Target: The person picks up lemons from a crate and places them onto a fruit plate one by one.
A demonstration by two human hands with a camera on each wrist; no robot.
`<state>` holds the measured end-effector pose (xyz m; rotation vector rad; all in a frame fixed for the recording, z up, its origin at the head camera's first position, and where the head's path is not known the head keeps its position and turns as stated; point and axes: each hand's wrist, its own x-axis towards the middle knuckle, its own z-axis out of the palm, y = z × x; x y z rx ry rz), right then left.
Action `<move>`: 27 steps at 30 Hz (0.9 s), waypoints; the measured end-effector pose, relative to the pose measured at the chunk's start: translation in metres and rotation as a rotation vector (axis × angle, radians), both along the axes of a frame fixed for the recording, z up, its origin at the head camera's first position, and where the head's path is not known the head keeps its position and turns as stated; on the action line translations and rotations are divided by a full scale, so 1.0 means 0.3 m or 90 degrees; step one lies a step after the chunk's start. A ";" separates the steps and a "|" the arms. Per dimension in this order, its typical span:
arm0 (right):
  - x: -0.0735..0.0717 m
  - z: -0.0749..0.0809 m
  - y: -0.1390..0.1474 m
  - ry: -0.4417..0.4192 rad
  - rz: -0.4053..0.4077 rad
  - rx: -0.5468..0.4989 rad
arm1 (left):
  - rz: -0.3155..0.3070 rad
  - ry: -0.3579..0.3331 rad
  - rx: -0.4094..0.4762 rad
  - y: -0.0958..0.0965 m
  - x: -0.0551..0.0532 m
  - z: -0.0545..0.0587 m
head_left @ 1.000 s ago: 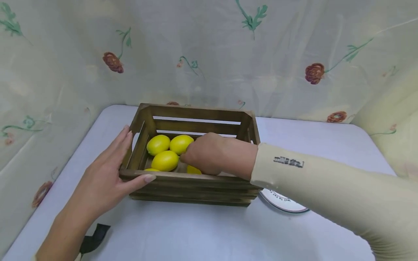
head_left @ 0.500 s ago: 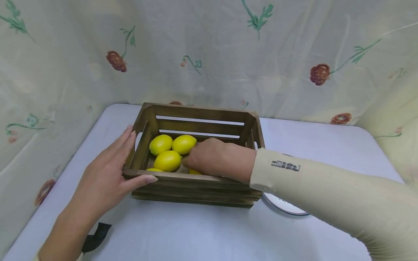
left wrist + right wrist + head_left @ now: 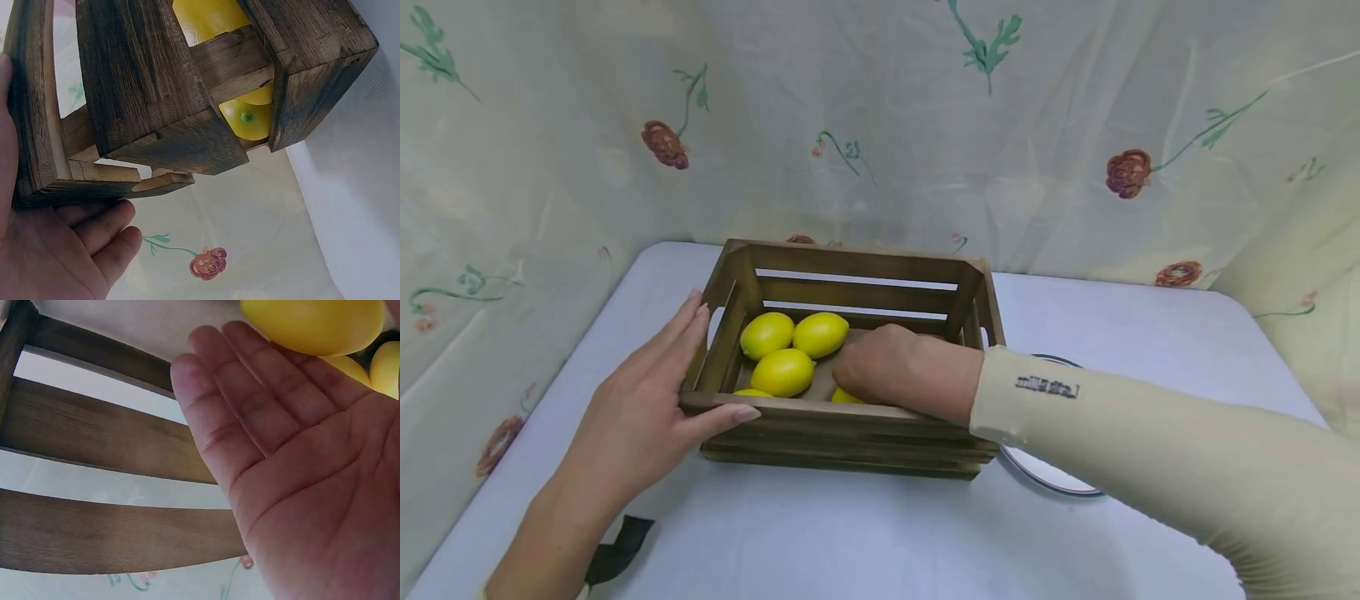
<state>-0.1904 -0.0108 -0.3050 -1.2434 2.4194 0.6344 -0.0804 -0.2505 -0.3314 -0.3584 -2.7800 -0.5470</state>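
A brown slatted wooden crate (image 3: 842, 437) stands on the table with several lemons (image 3: 782, 372) inside. My left hand (image 3: 632, 408) rests on its near left corner, thumb along the front rim, fingers stretched along the left side. In the left wrist view the fingers (image 3: 112, 231) lie against the crate's edge, and a lemon (image 3: 247, 119) shows between the slats. My right hand (image 3: 895, 367) reaches down inside the crate. In the right wrist view its fingers are nearly straight, the index finger beside a lemon (image 3: 312, 325); the thumb is mostly out of sight.
A white plate (image 3: 1060, 479) with a dark rim sits right of the crate, partly under the right sleeve (image 3: 1097, 425). A black strap-like piece (image 3: 621, 550) shows by the left wrist. Flowered curtain (image 3: 880, 125) surrounds the white-covered table (image 3: 850, 533).
The right hand stays low in the crate with only slight shifts over the lemon near the front. The left hand keeps its place on the corner; the head view sways a little.
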 end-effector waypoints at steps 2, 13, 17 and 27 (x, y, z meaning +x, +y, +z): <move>0.001 -0.003 -0.002 0.003 -0.005 0.009 | -0.002 0.002 0.002 0.001 0.002 0.000; 0.003 -0.005 -0.005 0.007 0.002 -0.001 | 0.002 -0.019 0.005 0.000 -0.001 0.003; 0.002 -0.006 -0.006 -0.015 -0.015 -0.007 | 0.004 -0.026 0.006 0.001 0.000 0.003; -0.001 0.000 0.006 -0.077 -0.029 -0.044 | 0.007 -0.039 0.008 0.003 0.003 0.007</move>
